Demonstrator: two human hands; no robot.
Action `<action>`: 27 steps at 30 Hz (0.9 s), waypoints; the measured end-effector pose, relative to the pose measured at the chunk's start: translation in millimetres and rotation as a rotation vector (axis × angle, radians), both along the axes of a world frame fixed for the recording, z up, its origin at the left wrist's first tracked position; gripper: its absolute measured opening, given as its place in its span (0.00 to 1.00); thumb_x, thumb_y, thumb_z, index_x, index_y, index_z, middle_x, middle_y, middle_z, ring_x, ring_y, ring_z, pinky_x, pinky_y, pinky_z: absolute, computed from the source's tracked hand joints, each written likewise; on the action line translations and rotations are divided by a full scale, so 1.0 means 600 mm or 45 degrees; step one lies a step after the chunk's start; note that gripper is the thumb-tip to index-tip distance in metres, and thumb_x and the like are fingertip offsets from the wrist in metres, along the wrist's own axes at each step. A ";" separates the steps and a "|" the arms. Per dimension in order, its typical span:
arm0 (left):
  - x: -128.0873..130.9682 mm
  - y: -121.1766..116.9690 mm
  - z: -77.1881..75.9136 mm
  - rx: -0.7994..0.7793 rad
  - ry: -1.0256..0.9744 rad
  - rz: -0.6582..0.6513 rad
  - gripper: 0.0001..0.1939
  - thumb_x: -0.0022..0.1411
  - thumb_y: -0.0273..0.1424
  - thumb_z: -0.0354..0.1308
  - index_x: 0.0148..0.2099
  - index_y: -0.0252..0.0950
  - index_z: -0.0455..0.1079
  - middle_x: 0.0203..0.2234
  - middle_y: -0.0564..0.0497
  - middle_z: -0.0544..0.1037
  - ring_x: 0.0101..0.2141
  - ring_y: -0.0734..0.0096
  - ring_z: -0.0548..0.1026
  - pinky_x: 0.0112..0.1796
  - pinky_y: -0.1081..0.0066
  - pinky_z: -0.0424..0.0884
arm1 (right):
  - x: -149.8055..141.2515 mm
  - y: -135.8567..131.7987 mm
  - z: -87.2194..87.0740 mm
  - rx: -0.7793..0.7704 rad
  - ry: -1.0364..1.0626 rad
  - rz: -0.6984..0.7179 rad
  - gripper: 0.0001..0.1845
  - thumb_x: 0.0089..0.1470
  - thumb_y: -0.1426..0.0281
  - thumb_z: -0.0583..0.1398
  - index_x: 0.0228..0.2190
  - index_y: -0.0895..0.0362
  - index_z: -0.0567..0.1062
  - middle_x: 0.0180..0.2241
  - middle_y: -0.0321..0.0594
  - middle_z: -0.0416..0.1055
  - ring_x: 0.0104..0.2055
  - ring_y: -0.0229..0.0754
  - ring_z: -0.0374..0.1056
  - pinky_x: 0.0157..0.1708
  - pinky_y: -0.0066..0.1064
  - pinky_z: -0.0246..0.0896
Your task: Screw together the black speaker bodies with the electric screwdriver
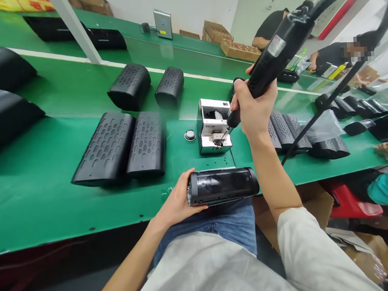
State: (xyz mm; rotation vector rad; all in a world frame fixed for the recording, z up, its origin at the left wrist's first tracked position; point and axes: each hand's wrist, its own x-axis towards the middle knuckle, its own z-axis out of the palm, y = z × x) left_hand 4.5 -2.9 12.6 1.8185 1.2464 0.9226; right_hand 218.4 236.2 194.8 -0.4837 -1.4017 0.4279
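Observation:
My left hand (179, 202) grips the left end of a black cylindrical speaker body (223, 186) that lies across the near edge of the green bench. My right hand (252, 110) is wrapped round a black electric screwdriver (275, 52) that hangs from above. Its bit tip touches the outlet of a small silver screw feeder (211, 138) just behind the speaker body. A small round silver part (190, 135) lies left of the feeder.
Two black perforated speaker shells (123, 148) lie to the left, two more (146, 85) stand behind them, and several lie at the right (290, 130). The green bench (38, 186) runs across. Other people sit at the far right, and cardboard boxes (237, 47) stand behind.

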 end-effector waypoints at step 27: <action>-0.008 0.006 -0.012 -0.025 0.082 -0.021 0.60 0.64 0.56 0.78 0.85 0.45 0.51 0.80 0.33 0.66 0.79 0.31 0.68 0.75 0.36 0.71 | 0.164 -0.195 0.086 -0.373 0.019 -0.115 0.15 0.56 0.67 0.73 0.44 0.46 0.78 0.21 0.25 0.60 0.18 0.38 0.59 0.19 0.33 0.56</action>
